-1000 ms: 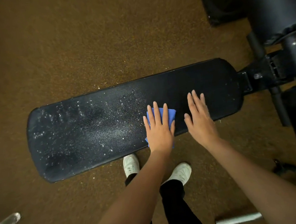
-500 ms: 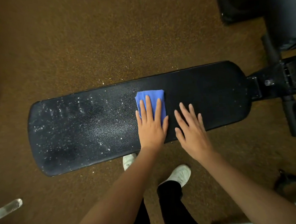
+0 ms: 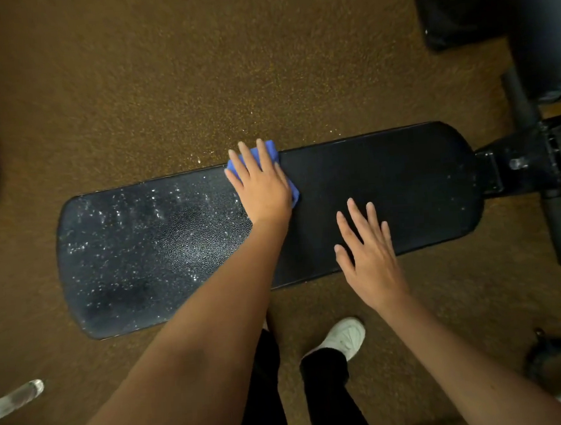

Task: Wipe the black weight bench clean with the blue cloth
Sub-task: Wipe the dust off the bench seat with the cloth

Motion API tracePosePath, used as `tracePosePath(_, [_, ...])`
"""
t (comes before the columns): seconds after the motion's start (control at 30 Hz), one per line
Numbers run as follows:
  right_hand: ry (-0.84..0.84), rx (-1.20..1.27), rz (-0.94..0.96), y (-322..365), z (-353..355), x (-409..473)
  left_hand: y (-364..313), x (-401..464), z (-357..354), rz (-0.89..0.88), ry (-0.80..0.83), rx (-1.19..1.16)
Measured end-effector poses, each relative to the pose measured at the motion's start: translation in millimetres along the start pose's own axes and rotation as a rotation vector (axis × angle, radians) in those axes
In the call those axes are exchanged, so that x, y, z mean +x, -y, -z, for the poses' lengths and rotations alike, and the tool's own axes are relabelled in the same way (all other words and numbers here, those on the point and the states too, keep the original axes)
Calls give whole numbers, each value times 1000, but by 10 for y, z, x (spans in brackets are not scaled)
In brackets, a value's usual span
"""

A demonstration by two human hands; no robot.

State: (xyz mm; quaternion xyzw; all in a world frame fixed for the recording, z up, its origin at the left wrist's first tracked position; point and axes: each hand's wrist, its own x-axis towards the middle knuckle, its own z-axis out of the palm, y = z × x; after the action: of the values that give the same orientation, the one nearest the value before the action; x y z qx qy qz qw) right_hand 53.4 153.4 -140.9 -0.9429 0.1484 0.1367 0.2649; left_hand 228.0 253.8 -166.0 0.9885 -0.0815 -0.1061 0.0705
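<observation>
From the head cam: left hand is flat, fingers straight, pressing the cloth onto the bench at its far edge, about mid-length. Right hand lies flat too, fingers spread, on the near edge, holding nothing. White specks cover the bench's left half; the right half looks dark. A white shoe sits on the brown floor.

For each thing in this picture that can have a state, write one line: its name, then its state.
weight bench: flat; right part looks wiped, left part speckled with white droplets
blue cloth: folded, pressed flat at the bench's far edge
left hand: fingers straight, pressing on the cloth
right hand: open, fingers spread, resting at the bench's near edge, holding nothing
</observation>
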Motion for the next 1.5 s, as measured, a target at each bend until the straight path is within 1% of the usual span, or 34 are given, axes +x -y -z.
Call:
tracePosePath(0.03, [-2,2,-4,13,-5,2,-17,32,0,44,-2,-6])
tracePosePath(0.1, [-6,4,-16,50,-21,10,-92,-41,11,27,-26,-13])
tracePosePath(0.23, [-4,-15,-20,129,-54,40,-147,-276,-16,-315,22,32])
tracePosePath(0.3, [-4,-20,-19,135,-53,39,-52,-159,19,-376,18,54])
tracePosePath(0.33, [-4,-20,-19,131,-49,38,17,-55,38,-348,1,65])
tracePosePath(0.37, [-2,-22,-17,129,-45,38,84,65,64,-275,-9,65])
tracePosePath(0.43, [-1,-30,-12,127,-46,40,231,293,106,-73,-1,49])
tracePosePath(0.47, [-3,-33,-12,130,-50,43,281,360,117,-20,-8,43])
tracePosePath(0.5, [-6,-36,-14,138,-55,46,298,383,115,-13,-31,33])
tracePosePath(0.57, [-14,-40,-26,168,-65,54,229,327,85,-56,-88,-22])
tracePosePath(0.63, [-15,-44,-50,199,-79,62,63,201,38,-163,-93,-82])
tracePosePath(0.7, [-23,-48,-65,213,-97,70,-107,48,17,-303,-54,-110])
tracePosePath(0.77, [-28,-55,-67,219,-103,74,-126,-38,12,-416,-33,-98])
tracePosePath(0.8, [-25,-57,-69,222,-100,76,-62,-41,17,-445,-29,-68])
tracePosePath(0.83, [-19,-56,-71,224,-94,76,27,-20,21,-439,-23,-37])
tracePosePath(0.87, [-14,-53,-74,226,-89,73,117,15,29,-390,-18,-19])
tracePosePath(0.97, [-21,-50,-72,236,-87,68,260,137,76,-179,2,-15])
tracePosePath(1.03, [-21,-45,-81,254,-97,74,193,144,98,-149,6,-18])
tracePosePath(1.1, [-17,-43,-96,279,-109,79,70,92,102,-223,5,-37])
tracePosePath(1.2, [-15,-45,-108,296,-110,85,-60,-91,61,-464,63,-23])
tracePosePath(1.23, [-9,-49,-110,294,-105,86,-46,-138,51,-519,81,-3])
tracePosePath(1.3, [0,-50,-107,295,-90,80,79,-146,52,-570,84,60])
tracePosePath(1.33, [2,-51,-102,293,-83,78,156,-116,59,-553,75,79])
tracePosePath(1.37, [4,-51,-97,291,-74,74,221,-69,84,-493,78,74])
tracePosePath(1.43, [6,-53,-97,283,-75,71,292,70,130,-307,88,32])
tracePosePath(1.47, [7,-56,-100,283,-78,72,289,123,142,-241,98,10])
tracePosePath(1.5, [5,-58,-101,287,-82,71,267,134,149,-230,101,-3])
